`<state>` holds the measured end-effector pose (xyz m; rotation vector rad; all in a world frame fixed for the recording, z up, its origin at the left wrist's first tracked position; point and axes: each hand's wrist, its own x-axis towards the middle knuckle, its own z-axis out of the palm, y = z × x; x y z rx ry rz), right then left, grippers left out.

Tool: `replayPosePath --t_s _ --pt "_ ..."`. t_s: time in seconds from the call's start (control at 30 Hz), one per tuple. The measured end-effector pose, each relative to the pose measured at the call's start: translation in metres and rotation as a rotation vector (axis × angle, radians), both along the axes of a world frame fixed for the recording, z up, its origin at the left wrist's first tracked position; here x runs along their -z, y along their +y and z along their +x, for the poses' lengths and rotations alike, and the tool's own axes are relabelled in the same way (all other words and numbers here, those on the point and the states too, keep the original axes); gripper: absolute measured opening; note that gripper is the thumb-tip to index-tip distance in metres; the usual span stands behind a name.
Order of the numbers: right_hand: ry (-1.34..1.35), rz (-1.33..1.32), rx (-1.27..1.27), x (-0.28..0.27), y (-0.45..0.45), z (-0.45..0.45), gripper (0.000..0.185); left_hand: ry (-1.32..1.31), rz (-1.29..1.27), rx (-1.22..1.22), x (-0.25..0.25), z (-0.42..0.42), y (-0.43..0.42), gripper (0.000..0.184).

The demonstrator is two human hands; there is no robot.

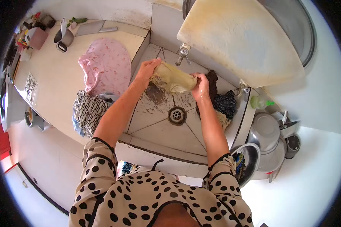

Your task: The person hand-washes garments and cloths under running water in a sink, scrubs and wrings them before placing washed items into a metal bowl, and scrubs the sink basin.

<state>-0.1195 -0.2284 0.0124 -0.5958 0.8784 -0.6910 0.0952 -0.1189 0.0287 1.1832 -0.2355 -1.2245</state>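
Observation:
A wet, pale yellow cloth [174, 78] is stretched between my two hands over the tiled sink [155, 130]. My left hand [149, 69] is closed on its left end, and my right hand [201, 85] grips its right end. The exact kind of cloth is unclear. Just behind it, a metal tap [183, 53] sticks out from the wall. To the right of my right hand, a dark dotted cloth [225, 104] and a brown cloth [212, 84] lie bunched along the sink's side. The drain [177, 115] shows below the cloth, with dark stains on the tiles.
Left of the sink, a pink patterned cloth [107, 68] and a black-and-white patterned cloth [88, 111] lie on the counter [57, 75]. A large board [238, 38] leans behind the sink. A second tap [243, 89], a green bottle [258, 102] and metal pots [264, 130] stand on the right.

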Motion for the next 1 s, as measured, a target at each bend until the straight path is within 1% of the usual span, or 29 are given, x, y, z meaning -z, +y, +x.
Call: replayPosePath --t_s 0.03,0.07,0.13,0.2,0.23,0.27,0.37,0.4,0.47,0.57,0.67,0.77,0.8,0.87,0.9,0.93,0.97,1.0 --pt "0.065 -0.024 -0.02 -0.01 0.004 0.004 0.019 0.001 0.016 -0.009 -0.012 -0.003 0.001 0.027" --pt "0.166 -0.151 -0.146 -0.012 0.003 0.006 0.021 0.004 0.032 -0.016 -0.018 -0.006 0.0 0.025" --pt "0.372 -0.406 -0.399 -0.012 0.0 0.011 0.026 0.035 -0.067 0.113 -0.004 -0.005 -0.009 0.025" --pt "0.439 -0.578 -0.549 0.003 0.003 0.017 0.028 0.057 -0.131 0.202 0.009 -0.006 -0.017 0.023" --pt "0.473 -0.664 -0.627 0.006 0.007 0.023 0.029 0.063 -0.143 0.227 0.006 -0.013 -0.021 0.022" --pt "0.527 -0.837 -0.555 0.001 0.015 0.025 0.03 0.07 -0.154 0.25 0.003 -0.018 -0.023 0.021" --pt "0.515 -0.833 -0.368 0.021 0.011 0.029 0.024 -0.083 -0.103 0.434 -0.005 -0.018 -0.024 0.017" --pt "0.528 -0.757 -0.381 0.026 0.007 0.025 0.022 -0.227 -0.091 0.432 0.002 -0.014 -0.025 0.016" --pt "0.553 -0.606 -0.407 0.002 0.001 0.018 0.018 -0.513 -0.066 0.427 0.022 -0.003 -0.027 0.014" --pt "0.44 -0.502 -0.361 -0.01 0.004 0.017 0.011 -1.006 -0.045 0.411 0.036 0.003 -0.018 0.019" --pt "0.003 -0.119 -0.244 0.002 0.002 0.015 0.014 -1.156 0.114 0.482 0.035 -0.002 -0.014 0.021" --pt "0.085 -0.172 -0.292 0.015 -0.003 0.008 0.015 -1.222 0.028 0.365 0.057 -0.004 -0.014 0.021" --pt "0.215 -0.23 -0.326 0.018 -0.007 0.005 0.013 -1.095 0.052 0.361 0.063 -0.003 -0.015 0.022" --pt "0.475 -0.346 -0.394 0.016 -0.012 0.002 0.013 -0.842 0.098 0.346 0.055 -0.002 -0.016 0.023" --pt "0.523 -0.478 -0.391 0.02 -0.009 0.005 0.015 -0.758 0.08 0.365 0.051 -0.004 -0.017 0.024" --pt "0.572 -0.608 -0.385 0.021 -0.003 0.013 0.017 -0.673 0.063 0.386 0.03 -0.007 -0.019 0.024" --pt "0.62 -0.74 -0.379 0.023 0.001 0.019 0.021 -0.587 0.045 0.404 0.019 -0.011 -0.021 0.025" --pt "0.564 -0.677 -0.389 0.026 0.0 0.024 0.023 -0.577 0.014 0.432 0.024 -0.013 -0.024 0.025"
